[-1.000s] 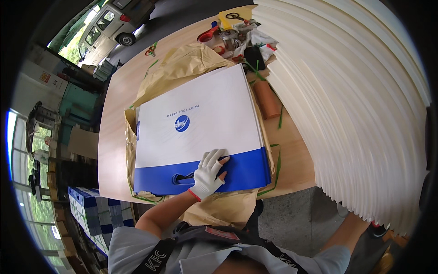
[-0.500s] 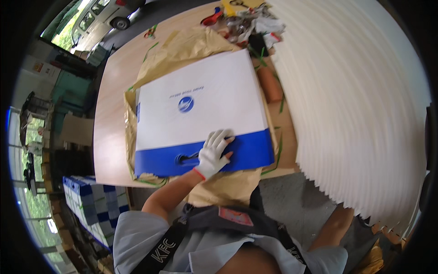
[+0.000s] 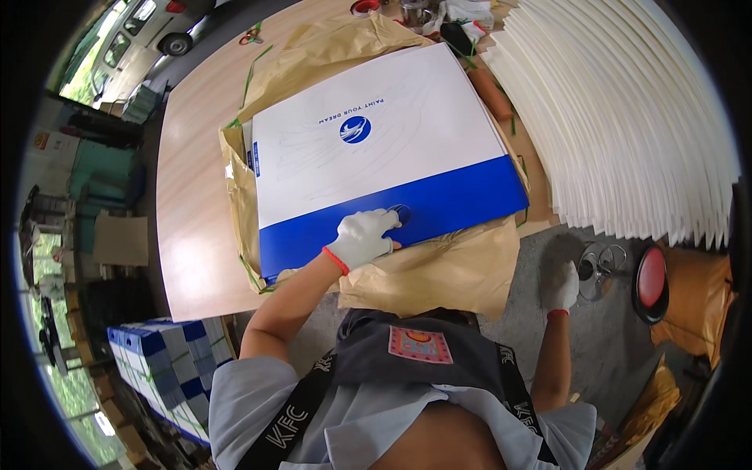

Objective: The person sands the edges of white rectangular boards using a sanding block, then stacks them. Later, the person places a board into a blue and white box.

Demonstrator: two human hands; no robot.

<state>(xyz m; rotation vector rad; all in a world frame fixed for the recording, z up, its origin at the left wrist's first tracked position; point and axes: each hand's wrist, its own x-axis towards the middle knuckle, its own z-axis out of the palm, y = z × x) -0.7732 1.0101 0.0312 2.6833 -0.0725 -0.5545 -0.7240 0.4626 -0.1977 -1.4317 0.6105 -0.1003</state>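
Note:
A flat white cardboard piece (image 3: 313,172) with a blue band and a round blue emblem lies on top of a pile on the table. My left hand (image 3: 363,237), in a white glove with a red cuff, rests on the blue band. Its fingers reach to the dark handle hole (image 3: 402,212), and its thumb stands apart near the board's front edge. Creased brown wrapping paper (image 3: 439,262) surrounds the pile. My right hand (image 3: 559,287), also gloved, hangs beside the table over the floor, near a shiny metal round object (image 3: 599,269). Its fingers do not show clearly.
A tall stack of thin white sheets (image 3: 611,117) fans out at the right. A brown roll (image 3: 491,94), loose green strapping (image 3: 249,76) and a metal cup (image 3: 415,12) lie around the table (image 3: 196,157). Strapped blue-and-white bundles (image 3: 157,368) stand lower left; a red-topped stool (image 3: 650,276) stands right.
The view has shifted. My left hand has moved leftward along the blue band, to the handle hole. My right hand, hidden behind the white sheets before, now shows beside the table.

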